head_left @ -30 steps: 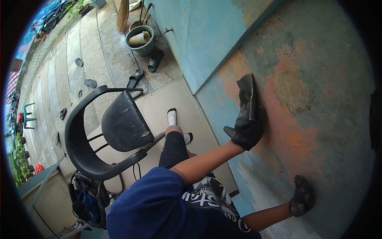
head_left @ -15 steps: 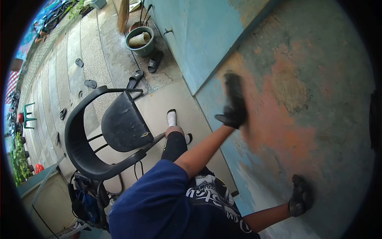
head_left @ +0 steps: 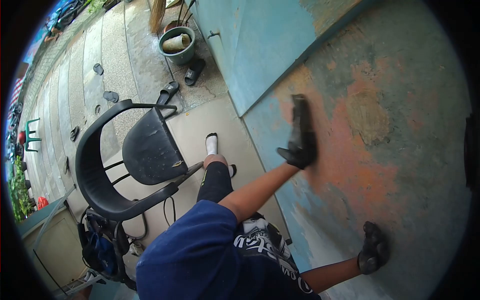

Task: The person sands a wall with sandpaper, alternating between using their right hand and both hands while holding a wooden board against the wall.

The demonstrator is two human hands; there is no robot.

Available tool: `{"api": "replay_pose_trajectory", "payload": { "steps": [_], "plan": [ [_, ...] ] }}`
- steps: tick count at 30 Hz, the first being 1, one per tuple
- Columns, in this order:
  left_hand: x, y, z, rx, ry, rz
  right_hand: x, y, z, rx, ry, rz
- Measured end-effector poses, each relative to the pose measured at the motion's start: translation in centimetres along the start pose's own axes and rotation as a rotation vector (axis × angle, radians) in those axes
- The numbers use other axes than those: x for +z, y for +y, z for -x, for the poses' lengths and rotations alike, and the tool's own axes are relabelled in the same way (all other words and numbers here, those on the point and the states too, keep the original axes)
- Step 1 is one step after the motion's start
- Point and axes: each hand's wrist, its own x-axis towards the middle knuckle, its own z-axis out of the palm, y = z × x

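Both my hands wear black gloves and are at a wall [head_left: 420,125] with worn, patchy paint. My left hand [head_left: 302,135] is somewhat blurred, held edge-on along the wall beside an orange-pink patch. Its fingers are stretched straight and the thumb stands apart. Whatever may be under its palm is hidden. Lower in the view, my right hand [head_left: 374,248] rests on the wall's grey-green area with fingers slightly bent and apart. No object shows in it.
A black armchair [head_left: 152,147] stands beside my legs. A bag [head_left: 102,245] hangs or rests near it. Beyond are a green bucket [head_left: 177,55], a straw broom [head_left: 156,17], black slippers [head_left: 169,92] and a green stool [head_left: 32,135]. A hook [head_left: 213,34] juts from the blue panel.
My left hand has shifted slightly down and to the right in view, along the wall. My right hand stays nearly in place. The view has moved a little.
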Motion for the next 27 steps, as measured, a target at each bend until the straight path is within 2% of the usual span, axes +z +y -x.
{"api": "replay_pose_trajectory", "payload": {
  "steps": [2, 3, 4, 5, 6, 8, 9, 10, 12, 13, 14, 15, 16, 17, 18, 19, 21, 22, 24, 25, 27],
  "plan": [
    [-0.7, -6.6, -0.5, -0.637, -0.487, -0.300, -0.1, 0.0, 0.8, 0.006, 0.027, 0.016],
    [-3.5, -7.2, -2.2, -0.593, -0.679, -0.524, 0.1, -0.4, 1.2, 0.010, 0.025, 0.020],
    [-2.2, -16.7, 0.8, -0.622, -0.595, -0.376, 0.4, -0.5, 1.2, 0.031, 0.046, 0.021],
    [-3.5, -12.5, 0.3, -0.909, -0.468, -0.261, 0.3, -0.4, 0.7, 0.044, 0.061, 0.023],
    [-2.1, -12.3, 0.3, -0.914, -0.448, -0.290, -0.2, 0.0, 0.3, 0.022, 0.048, 0.027],
    [1.5, -12.9, 2.4, -0.534, -0.233, -0.363, 0.1, -0.5, 1.1, 0.095, 0.051, 0.045],
    [0.1, -6.1, 0.2, -0.487, -0.392, -0.493, 0.2, -0.8, 1.4, 0.111, 0.049, 0.044],
    [-0.7, 0.9, -0.7, -0.498, -0.211, -0.342, 0.1, -0.6, 1.3, 0.084, 0.053, 0.054],
    [-2.7, 8.4, -2.4, -0.099, -0.011, 0.048, -0.4, -0.4, 1.4, 0.068, 0.052, 0.060],
    [-2.8, 8.3, -2.9, 0.010, 0.017, 0.135, -0.5, -0.3, 1.7, 0.085, 0.057, 0.067],
    [-2.0, 5.4, -2.7, 0.016, 0.009, 0.103, -0.6, -0.5, 2.1, 0.104, 0.062, 0.076],
    [-0.7, 0.2, -1.9, -0.091, -0.074, -0.064, -1.2, -0.4, 2.8, 0.104, 0.058, 0.081],
    [-0.2, -5.2, -1.3, -0.307, -0.357, -0.422, -2.0, 0.0, 3.8, 0.100, 0.065, 0.075],
    [-0.8, -9.1, -1.5, -0.503, -0.777, -0.725, -1.8, -0.4, 4.0, 0.107, 0.072, 0.074],
    [-2.3, -11.5, -3.7, -1.092, -0.572, -0.292, -1.6, -0.7, 4.1, 0.113, 0.080, 0.073],
    [-1.9, -15.0, -1.7, -1.262, -0.304, -0.180, -0.6, -1.0, 2.8, 0.110, 0.061, 0.106],
    [-0.2, -14.5, -0.2, -0.996, -0.342, -0.284, -0.7, 0.1, 0.8, 0.071, 0.033, 0.139],
    [-0.1, -11.5, 0.1, -0.753, -0.442, -0.423, -0.4, 0.3, 1.0, 0.056, 0.043, 0.101],
    [-1.4, 1.1, 0.7, -0.491, -0.472, -0.493, 0.4, -0.3, 0.9, 0.066, 0.057, 0.067],
    [-2.3, 7.3, 0.1, -0.469, -0.392, -0.435, 1.4, -0.5, -0.2, 0.046, 0.072, 0.088],
    [-3.5, 12.6, -2.2, 0.009, -0.040, 0.155, 2.5, -0.6, -1.9, 0.006, 0.098, 0.117]
  ]
}}
